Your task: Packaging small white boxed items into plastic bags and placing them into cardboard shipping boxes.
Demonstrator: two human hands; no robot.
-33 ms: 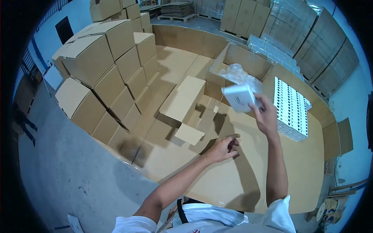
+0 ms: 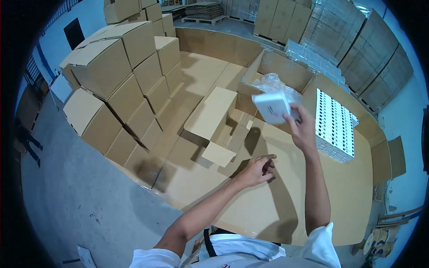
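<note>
My right hand [image 2: 304, 130] is raised over the cardboard-covered worktable [image 2: 286, 210] and grips a small white box [image 2: 271, 107] by its lower corner. My left hand [image 2: 258, 171] hovers low over the table, holds nothing, and its fingers are loosely spread with the index finger stretched out. Just left of both hands stands a small open brown carton [image 2: 213, 117] with its flaps folded outward. The nearest flap [image 2: 218, 155] lies close to my left hand.
Sealed brown cartons [image 2: 107, 71] are stacked high at the left. A large open carton [image 2: 286, 69] with a clear plastic liner [image 2: 271, 83] stands behind the white box. Rows of white boxes [image 2: 334, 123] lie at the right. Wrapped pallets stand at the back, and concrete floor [image 2: 76, 201] lies lower left.
</note>
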